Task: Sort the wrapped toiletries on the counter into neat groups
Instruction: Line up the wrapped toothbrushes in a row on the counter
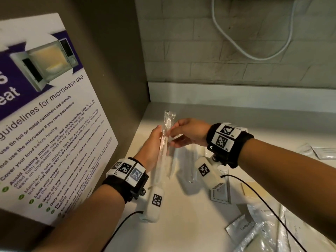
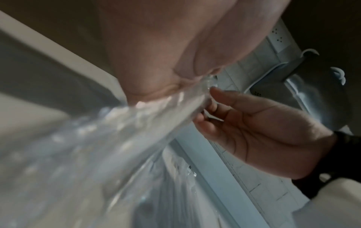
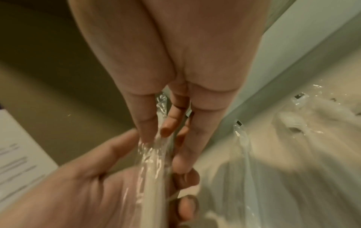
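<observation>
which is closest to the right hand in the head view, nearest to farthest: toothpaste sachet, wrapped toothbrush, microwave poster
1. wrapped toothbrush: touching the right hand, held up between both hands.
2. microwave poster: on the left wall.
3. toothpaste sachet: low on the counter, near the bottom right.

Bare counter (image 1: 181, 215) ahead; sachets (image 1: 240, 229) crowd right.

Glossy crinkled clear plastic wrapper (image 1: 164, 140); smooth matt pale counter (image 1: 190, 211).
</observation>
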Tool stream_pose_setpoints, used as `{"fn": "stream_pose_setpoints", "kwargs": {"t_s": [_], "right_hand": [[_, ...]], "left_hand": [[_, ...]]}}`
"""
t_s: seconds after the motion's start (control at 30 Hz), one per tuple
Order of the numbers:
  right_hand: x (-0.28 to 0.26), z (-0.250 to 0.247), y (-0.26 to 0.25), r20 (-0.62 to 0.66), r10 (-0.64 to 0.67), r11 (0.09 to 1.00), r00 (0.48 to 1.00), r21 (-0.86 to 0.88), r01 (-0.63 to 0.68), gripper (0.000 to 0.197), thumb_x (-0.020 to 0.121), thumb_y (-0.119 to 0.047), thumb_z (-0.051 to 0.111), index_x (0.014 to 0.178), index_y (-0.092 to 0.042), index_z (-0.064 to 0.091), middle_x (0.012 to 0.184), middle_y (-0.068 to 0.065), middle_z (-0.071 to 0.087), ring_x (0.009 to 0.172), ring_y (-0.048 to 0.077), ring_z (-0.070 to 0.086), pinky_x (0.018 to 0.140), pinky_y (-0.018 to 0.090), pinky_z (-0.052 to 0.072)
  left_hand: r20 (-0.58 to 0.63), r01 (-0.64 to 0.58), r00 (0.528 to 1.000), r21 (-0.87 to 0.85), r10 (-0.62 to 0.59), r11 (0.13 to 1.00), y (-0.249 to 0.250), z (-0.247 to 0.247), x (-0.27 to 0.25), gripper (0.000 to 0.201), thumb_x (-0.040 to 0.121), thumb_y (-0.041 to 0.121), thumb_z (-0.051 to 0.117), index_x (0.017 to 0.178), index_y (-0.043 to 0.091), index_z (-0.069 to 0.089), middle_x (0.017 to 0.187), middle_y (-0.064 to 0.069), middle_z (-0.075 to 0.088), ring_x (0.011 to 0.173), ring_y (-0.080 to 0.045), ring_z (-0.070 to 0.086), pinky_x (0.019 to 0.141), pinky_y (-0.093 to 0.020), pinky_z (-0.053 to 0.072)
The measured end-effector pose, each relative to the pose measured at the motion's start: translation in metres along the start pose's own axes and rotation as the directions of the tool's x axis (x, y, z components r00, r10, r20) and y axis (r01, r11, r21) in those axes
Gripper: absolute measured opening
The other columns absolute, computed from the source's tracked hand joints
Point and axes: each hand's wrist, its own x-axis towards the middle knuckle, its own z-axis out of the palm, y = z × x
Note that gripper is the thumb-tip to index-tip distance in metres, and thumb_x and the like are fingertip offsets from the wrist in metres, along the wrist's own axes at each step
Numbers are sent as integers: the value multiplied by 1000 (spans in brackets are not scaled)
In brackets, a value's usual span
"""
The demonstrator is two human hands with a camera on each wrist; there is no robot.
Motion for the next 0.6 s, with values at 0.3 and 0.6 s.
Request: {"fn": "stream_pose_setpoints", "kwargs": {"t_s": [0.3, 0.6], "right_hand": [[32, -5, -8, -123, 31, 991, 992, -122, -47, 8, 86, -9, 69, 83, -7, 62, 83, 12, 71, 68, 21, 68, 73, 33, 60], [57, 22, 7, -177, 139, 902, 974, -384, -198, 17, 84, -12, 71, 71, -2, 66, 71, 11, 71, 64, 19, 70, 80, 36, 60]], "left_hand": [[-371, 54, 916, 496, 155, 867, 3, -40, 6, 25, 91, 11, 55, 115, 17, 57, 95, 2, 62, 87, -16, 60, 71, -24, 45], [-389, 168, 893, 753, 225, 636, -14, -28, 32, 31, 81, 14, 73, 110, 13, 62, 108, -7, 68, 100, -25, 65, 88, -33, 53]]}}
